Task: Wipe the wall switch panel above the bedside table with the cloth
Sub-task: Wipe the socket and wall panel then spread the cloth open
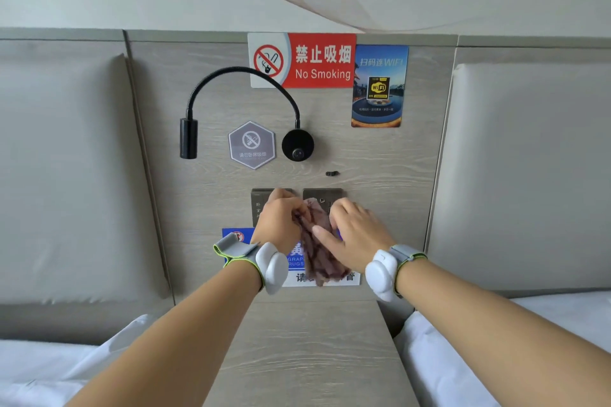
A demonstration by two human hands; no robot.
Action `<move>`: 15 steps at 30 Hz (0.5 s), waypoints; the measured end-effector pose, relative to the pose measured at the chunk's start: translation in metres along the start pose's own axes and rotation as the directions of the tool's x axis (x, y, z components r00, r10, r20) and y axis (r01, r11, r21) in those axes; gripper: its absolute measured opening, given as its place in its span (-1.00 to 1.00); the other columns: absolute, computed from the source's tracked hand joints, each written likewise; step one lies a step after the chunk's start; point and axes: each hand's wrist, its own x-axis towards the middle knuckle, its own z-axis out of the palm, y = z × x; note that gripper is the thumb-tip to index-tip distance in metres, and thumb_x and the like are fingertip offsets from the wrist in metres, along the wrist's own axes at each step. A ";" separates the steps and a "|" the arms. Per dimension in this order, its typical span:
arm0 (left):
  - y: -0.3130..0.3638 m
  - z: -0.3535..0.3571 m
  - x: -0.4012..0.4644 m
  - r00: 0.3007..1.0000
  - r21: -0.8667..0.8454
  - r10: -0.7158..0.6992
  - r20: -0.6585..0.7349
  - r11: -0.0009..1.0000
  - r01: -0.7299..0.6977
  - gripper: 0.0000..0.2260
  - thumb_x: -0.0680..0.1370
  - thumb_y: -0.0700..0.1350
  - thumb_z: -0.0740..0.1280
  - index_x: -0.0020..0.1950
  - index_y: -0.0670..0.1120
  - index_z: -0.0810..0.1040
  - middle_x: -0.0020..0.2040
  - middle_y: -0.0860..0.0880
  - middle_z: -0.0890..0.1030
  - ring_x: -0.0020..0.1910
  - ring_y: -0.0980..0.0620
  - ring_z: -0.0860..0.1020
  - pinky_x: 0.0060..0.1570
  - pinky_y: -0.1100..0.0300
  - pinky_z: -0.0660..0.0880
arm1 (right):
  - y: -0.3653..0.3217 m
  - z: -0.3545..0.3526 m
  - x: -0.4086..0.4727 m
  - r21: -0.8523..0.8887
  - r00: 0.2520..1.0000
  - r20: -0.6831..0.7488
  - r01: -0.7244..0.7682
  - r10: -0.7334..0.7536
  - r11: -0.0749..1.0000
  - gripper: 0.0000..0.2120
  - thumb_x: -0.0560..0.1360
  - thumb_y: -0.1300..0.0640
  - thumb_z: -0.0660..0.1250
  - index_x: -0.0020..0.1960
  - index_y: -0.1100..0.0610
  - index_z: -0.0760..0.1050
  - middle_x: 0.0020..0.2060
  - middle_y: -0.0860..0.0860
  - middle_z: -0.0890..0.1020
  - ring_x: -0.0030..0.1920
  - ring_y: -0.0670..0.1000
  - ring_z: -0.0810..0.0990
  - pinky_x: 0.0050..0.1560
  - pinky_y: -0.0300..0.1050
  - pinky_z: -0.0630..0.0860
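Two grey switch panels sit side by side on the wooden wall board: the left panel [258, 205] and the right panel [322, 196]. Both my hands hold a brownish-purple cloth [319, 254] in front of them. My left hand [281, 220] pinches the cloth's top edge and covers much of the left panel. My right hand [355, 235] grips the cloth's right side, thumb across it, hiding the right panel's lower part. The cloth hangs down over a blue sign.
Above the panels hang a black gooseneck reading lamp [238, 109], a hexagonal no-smoking badge [252, 145], a red No Smoking sign [302, 60] and a WiFi card [378, 86]. The bedside table top [307, 350] lies below, between two beds with white sheets and padded headboards.
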 end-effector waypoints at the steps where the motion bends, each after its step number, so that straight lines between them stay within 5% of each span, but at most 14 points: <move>1: 0.002 -0.003 0.000 1.000 -0.020 0.000 0.007 1.000 0.000 -0.66 0.40 -0.50 0.20 -0.17 -0.15 0.67 0.03 -0.04 0.46 0.00 -0.05 0.48 0.01 0.17 0.46 | -0.002 -0.006 0.002 0.086 0.998 0.036 -0.051 0.048 0.995 -0.67 0.57 -0.19 0.14 -0.07 0.09 0.31 -0.12 -0.02 0.45 -0.16 0.09 0.44 -0.12 -0.01 0.39; 3: 0.001 -0.005 0.000 1.000 -0.036 -0.009 0.016 0.999 0.010 -0.64 0.37 -0.50 0.19 -0.33 -0.06 0.56 -0.02 -0.02 0.46 -0.08 0.00 0.45 -0.08 0.28 0.37 | -0.002 -0.010 0.010 0.230 0.969 0.180 -0.207 0.167 0.951 -0.76 0.57 -0.05 0.22 0.11 0.06 0.28 -0.07 0.02 0.55 -0.15 0.14 0.54 -0.12 0.02 0.48; 6: 0.010 -0.017 -0.002 1.000 -0.064 0.002 -0.002 0.998 -0.002 -0.59 0.24 -0.53 0.12 -0.46 0.01 0.30 -0.19 -0.01 0.46 -0.31 0.08 0.37 -0.30 0.38 0.27 | -0.009 -0.020 0.014 0.418 0.907 0.337 -0.384 0.252 0.824 -0.49 0.51 -0.09 0.32 0.39 0.01 0.27 0.03 0.02 0.62 -0.02 0.10 0.61 -0.10 -0.07 0.49; 9: 0.021 -0.032 -0.006 1.000 -0.107 -0.020 0.007 0.994 0.021 -0.60 0.24 -0.56 0.09 -0.46 -0.03 0.28 -0.24 0.01 0.45 -0.37 0.15 0.33 -0.39 0.44 0.27 | -0.019 -0.030 0.014 0.610 0.867 0.422 -0.487 0.264 0.625 -0.26 0.24 -0.27 0.52 0.32 0.04 0.49 0.19 0.00 0.65 0.18 0.07 0.63 0.24 -0.02 0.53; 10: 0.023 -0.034 -0.008 0.999 -0.106 -0.036 0.013 0.994 0.037 -0.59 0.26 -0.56 0.10 -0.45 -0.03 0.30 -0.21 0.02 0.46 -0.35 0.12 0.36 -0.38 0.44 0.27 | -0.019 -0.028 0.015 0.640 0.860 0.438 -0.503 0.262 0.581 -0.30 0.17 -0.24 0.57 0.21 0.06 0.55 0.15 0.03 0.69 0.14 0.09 0.66 0.26 0.06 0.55; 13: 0.023 -0.036 -0.009 0.994 -0.134 -0.111 -0.008 0.985 0.108 -0.65 0.41 -0.49 0.15 -0.23 -0.04 0.47 -0.07 -0.05 0.52 -0.21 -0.03 0.47 -0.21 0.24 0.38 | -0.027 -0.037 0.014 0.680 0.880 0.383 -0.474 0.281 0.559 -0.82 0.42 0.13 0.45 0.00 0.13 0.60 -0.01 0.15 0.73 0.02 0.16 0.70 0.10 0.03 0.60; 15: 0.027 -0.038 -0.010 0.973 -0.283 -0.231 -0.025 0.935 0.214 -0.82 0.57 -0.29 0.23 0.05 -0.05 0.54 0.03 -0.07 0.60 -0.09 -0.08 0.57 -0.13 0.12 0.50 | -0.028 -0.044 0.013 0.690 0.893 0.308 -0.447 0.328 0.569 -0.83 0.49 0.18 0.36 0.07 0.20 0.59 0.00 0.20 0.71 -0.03 0.17 0.68 -0.05 -0.08 0.54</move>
